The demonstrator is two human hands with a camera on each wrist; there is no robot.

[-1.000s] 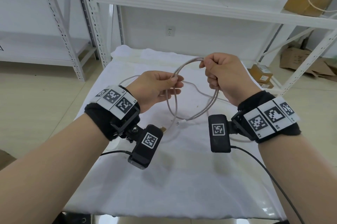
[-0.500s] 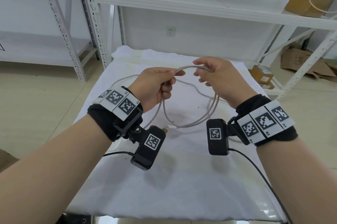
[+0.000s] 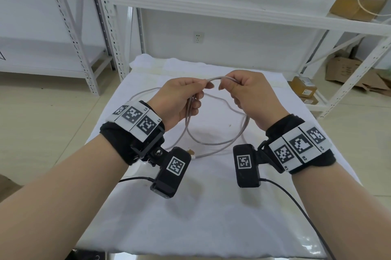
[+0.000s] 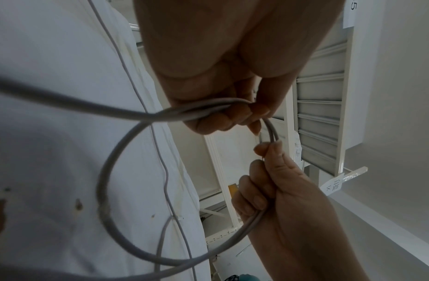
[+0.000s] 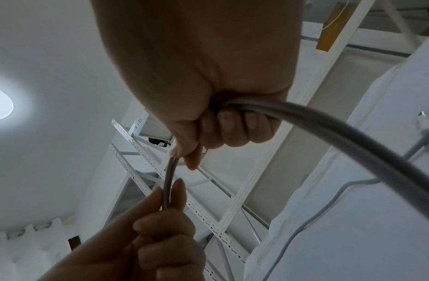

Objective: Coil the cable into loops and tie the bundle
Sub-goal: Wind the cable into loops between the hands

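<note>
Above white cloth (image 3: 190,207), two hands grip one looped cable (image 3: 213,143)

Head view downward; wrist views upward.

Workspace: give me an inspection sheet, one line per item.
Surface: table under a white cloth, lightly stained.
Job's things: grey cable, partly looped, slack lying on the cloth; no tie seen.
Clutter: nothing seen.
Grippers: left hand and right hand both grip the loops' top.
Cables: black camera leads trail from the wrists.
Surroundings: white shelving, cardboard boxes, wall socket.
</note>
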